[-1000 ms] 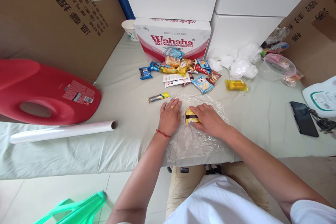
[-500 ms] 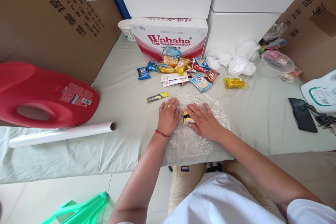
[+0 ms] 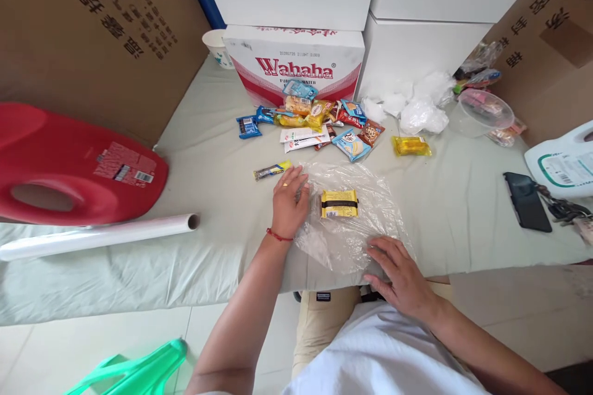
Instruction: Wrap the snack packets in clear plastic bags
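Note:
A sheet of clear plastic wrap (image 3: 375, 203) lies spread and wrinkled near the front edge of the cloth-covered table. On it rests a yellow snack packet with a black band (image 3: 340, 203). My left hand (image 3: 290, 200) lies palm down at the left edge of the wrap, fingers stretched out and holding nothing. Its fingertips are close to a small yellow and dark snack bar (image 3: 272, 170). My right hand (image 3: 396, 268) is at the front right part of the wrap, fingers apart over the film. Whether its fingertips touch the film I cannot tell.
Several wrapped snacks (image 3: 319, 117) are piled before a Wahaha box (image 3: 296, 65). A yellow packet (image 3: 411, 145) lies to their right. A film roll (image 3: 99, 237) and red jug (image 3: 78, 166) stand left; a phone (image 3: 527, 200), white jug (image 3: 567, 163) and clear bowl (image 3: 484, 114) are right.
My right hand has left the yellow packet and moved towards me and to the right, uncovering it. My left hand stays at the wrap's left edge. The view has shifted slightly.

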### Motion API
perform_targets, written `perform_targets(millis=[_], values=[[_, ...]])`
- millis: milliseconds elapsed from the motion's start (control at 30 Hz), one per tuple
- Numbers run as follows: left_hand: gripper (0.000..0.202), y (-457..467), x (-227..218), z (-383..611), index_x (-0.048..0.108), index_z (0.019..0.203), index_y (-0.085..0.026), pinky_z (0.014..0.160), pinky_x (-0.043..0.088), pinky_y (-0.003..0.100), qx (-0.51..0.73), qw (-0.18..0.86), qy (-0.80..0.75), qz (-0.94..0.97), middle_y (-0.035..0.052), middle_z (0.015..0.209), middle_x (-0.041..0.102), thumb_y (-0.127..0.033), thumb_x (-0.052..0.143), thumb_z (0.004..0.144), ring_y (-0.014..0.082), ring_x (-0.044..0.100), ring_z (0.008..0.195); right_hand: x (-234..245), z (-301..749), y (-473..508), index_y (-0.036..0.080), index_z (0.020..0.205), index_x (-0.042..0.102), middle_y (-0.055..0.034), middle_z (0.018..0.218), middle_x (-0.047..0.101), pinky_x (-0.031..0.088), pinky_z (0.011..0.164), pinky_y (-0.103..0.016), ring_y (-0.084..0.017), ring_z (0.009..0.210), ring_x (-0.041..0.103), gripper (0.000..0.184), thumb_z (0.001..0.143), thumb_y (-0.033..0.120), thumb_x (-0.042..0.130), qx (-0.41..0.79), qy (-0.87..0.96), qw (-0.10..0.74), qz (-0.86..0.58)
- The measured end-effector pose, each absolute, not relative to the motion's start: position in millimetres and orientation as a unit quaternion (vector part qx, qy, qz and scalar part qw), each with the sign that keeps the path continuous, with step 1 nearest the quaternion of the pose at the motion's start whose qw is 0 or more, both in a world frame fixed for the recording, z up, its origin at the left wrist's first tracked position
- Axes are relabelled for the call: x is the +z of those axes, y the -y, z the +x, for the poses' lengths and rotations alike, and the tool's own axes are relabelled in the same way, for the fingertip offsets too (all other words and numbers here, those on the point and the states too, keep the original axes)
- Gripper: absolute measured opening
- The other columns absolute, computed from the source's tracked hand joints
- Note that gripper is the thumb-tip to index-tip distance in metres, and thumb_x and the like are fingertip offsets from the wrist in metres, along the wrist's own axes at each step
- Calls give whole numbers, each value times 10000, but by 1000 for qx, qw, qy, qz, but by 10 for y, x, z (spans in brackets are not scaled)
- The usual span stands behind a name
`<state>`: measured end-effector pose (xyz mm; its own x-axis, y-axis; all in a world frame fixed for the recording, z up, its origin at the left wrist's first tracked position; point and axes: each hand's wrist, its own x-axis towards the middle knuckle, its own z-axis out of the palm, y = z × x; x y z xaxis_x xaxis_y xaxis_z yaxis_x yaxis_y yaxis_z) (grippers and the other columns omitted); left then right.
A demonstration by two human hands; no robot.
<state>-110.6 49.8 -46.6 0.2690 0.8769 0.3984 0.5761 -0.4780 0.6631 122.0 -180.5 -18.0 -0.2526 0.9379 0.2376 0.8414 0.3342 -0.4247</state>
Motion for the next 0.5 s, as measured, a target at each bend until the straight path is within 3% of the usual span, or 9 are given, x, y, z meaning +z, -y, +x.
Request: perform_targets(millis=[133, 233, 400, 500], values=[[233, -448, -359, -1158, 742, 1111, -271, 1225, 354, 557, 404, 151, -426, 795, 46, 1367, 702, -256, 578, 946, 273, 454, 1464, -235, 1138, 1813, 183, 1340, 583, -161, 1338, 594, 484, 1086, -552, -318, 1286, 513, 413, 963, 322, 680, 100, 771, 243, -580], [220, -422, -326, -1165, 770, 1009, -290, 1177, 388, 545, 384, 146, -417, 811, 34, 1285, 721, -226, 585, 910, 279, 502, 1376, -217, 1038, 1777, 191, 1311, 598, -149, 1302, 608, 470, 1066, -539, -314, 1253, 507, 391, 967, 359, 676, 93, 766, 247, -586], [303, -429, -340, -1157, 799, 1021, -295, 1049, 439, 535, 333, 188, -444, 810, 44, 1106, 758, -176, 566, 869, 274, 584, 1135, -144, 758, 1638, 189, 1234, 656, -128, 1136, 643, 437, 929, -509, -299, 1071, 511, 445, 1012, 557, 543, 67, 754, 246, -606], [325, -444, -350, -1162, 799, 1009, -290, 1083, 403, 553, 302, 189, -470, 807, 34, 1144, 780, -153, 537, 874, 279, 594, 1193, -100, 569, 1514, 200, 1228, 679, -135, 1131, 653, 413, 922, -512, -309, 1057, 506, 564, 962, 679, 545, 61, 761, 237, -601]])
